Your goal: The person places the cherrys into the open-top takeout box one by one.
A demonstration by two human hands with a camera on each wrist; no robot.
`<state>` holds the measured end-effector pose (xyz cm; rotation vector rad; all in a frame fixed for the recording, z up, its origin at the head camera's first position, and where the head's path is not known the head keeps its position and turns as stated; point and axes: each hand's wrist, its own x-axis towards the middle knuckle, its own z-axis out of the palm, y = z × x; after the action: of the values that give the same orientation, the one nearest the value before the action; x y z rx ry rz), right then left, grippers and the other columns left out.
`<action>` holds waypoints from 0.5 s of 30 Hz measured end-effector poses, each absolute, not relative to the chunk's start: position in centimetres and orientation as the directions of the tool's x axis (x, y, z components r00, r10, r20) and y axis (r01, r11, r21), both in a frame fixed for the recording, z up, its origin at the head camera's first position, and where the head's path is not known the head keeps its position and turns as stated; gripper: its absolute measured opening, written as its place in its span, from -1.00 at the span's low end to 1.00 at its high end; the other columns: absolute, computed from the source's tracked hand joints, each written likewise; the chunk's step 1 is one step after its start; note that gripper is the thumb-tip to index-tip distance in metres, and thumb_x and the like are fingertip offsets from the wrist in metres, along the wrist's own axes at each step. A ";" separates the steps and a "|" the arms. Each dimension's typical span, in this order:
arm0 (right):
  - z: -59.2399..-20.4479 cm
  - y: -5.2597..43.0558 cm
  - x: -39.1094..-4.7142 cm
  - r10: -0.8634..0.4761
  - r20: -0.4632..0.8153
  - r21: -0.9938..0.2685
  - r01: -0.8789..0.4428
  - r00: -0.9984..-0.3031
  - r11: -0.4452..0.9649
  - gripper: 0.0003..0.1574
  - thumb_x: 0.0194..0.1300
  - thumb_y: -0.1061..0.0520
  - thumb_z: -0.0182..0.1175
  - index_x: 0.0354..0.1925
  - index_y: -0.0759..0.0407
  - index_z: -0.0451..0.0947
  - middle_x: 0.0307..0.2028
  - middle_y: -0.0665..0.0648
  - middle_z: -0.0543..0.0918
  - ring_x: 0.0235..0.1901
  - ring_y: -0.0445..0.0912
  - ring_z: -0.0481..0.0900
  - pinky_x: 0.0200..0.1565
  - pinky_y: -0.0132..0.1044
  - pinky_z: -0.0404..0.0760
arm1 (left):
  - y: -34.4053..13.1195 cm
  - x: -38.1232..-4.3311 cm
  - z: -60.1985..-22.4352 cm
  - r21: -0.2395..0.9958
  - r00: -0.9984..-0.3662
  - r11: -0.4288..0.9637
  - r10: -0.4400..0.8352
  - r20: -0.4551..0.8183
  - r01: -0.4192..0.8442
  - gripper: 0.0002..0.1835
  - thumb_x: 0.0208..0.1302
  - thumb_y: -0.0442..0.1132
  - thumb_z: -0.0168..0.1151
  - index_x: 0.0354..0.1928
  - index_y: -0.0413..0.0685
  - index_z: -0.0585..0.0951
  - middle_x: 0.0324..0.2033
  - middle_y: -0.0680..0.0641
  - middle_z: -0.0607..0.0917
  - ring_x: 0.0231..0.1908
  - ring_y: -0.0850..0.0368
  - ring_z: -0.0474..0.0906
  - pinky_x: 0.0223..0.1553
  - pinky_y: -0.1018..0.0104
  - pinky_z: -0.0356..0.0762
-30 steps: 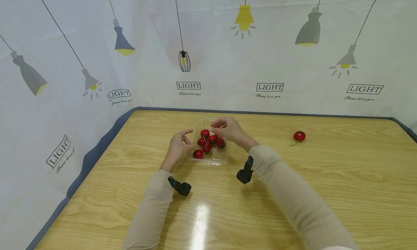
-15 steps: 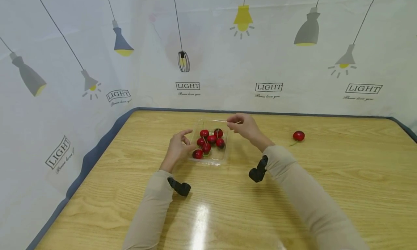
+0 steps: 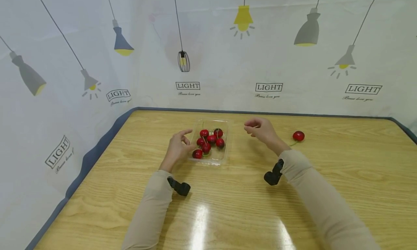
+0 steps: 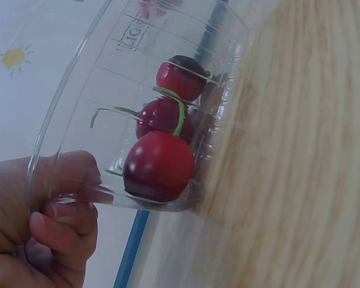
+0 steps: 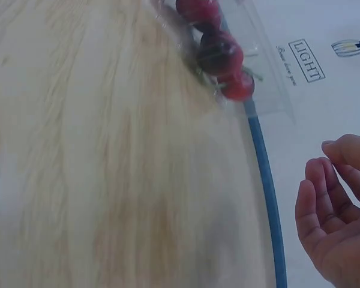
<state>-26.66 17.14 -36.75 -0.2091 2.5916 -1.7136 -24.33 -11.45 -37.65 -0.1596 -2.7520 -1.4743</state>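
A clear plastic box (image 3: 223,157) stands on the table with several dark red cherries (image 3: 211,139) in it, some with green stems. My left hand (image 3: 177,146) holds the box by its left side; in the left wrist view its fingers (image 4: 72,228) are curled at the rim, the thumb and fingers partly seen through the plastic. To the right of the box, my right hand (image 3: 262,130) is in the air above the table, fingers loosely bent and holding nothing. A single cherry (image 3: 298,136) with a stem lies on the table beyond the right hand's right side.
The wooden table (image 3: 342,177) ends at the back in a blue edge against a white cloth wall (image 3: 221,61) printed with lamps and the word LIGHT. A black wrist camera (image 3: 274,173) hangs under each forearm.
My right hand has drawn away from over the box to the right, towards the single cherry. A cherry at the box's upper right, earlier covered by that hand, now shows. The left hand stays put.
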 end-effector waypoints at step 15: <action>-38.2 21.6 -26.2 -0.069 -0.007 -0.873 -0.028 -0.998 0.487 -0.65 0.20 0.17 0.10 -0.11 0.40 0.44 -0.24 0.26 0.50 -0.35 -0.13 0.47 -0.28 -0.29 0.53 | -11.5 -24.7 -37.8 0.823 -0.994 0.559 0.087 0.064 0.102 -0.38 -0.10 -0.51 0.20 0.13 -0.26 0.38 -0.66 0.01 0.40 -0.68 0.23 0.24 -0.62 0.40 0.21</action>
<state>-26.20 21.61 -38.17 -0.0872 2.6734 -1.5683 -24.67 -11.51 -37.77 -0.1673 -2.7603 -1.4577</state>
